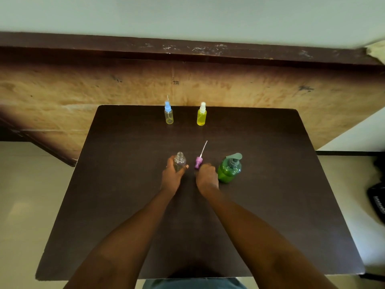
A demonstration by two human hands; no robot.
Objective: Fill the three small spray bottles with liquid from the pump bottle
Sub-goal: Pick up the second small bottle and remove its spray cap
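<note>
While the left hand point(173, 175) grips the clear spray bottle point(179, 162), its fingers point(169, 161) wrap the far-left side of the body and the thumb closes on the right side. The bottle stands upright, neck open with no cap, and looks empty. I cannot tell whether its base rests on the bench point(125, 205).

The right hand point(206, 176) is knuckles up, fingers point(205, 166) clamped on the purple spray cap point(198, 161). The cap sticks out just beyond those fingers. Its thin dip tube point(203, 147) points away from them and leans slightly right.

The two sets of fingers are near each other, with a narrow gap of bench between.

A green pump bottle point(228, 171) stands just right of the right fingers, upright, its grey pump head on.

Well beyond the fingers, near the far bench edge, stand two more bottles, apart from each other. Beyond the left fingers is the blue-capped spray bottle point(168, 116), with only a little yellow liquid at the bottom. Beyond the right fingers is the white-capped spray bottle point(201, 117), yellow nearly to the shoulder.
</note>
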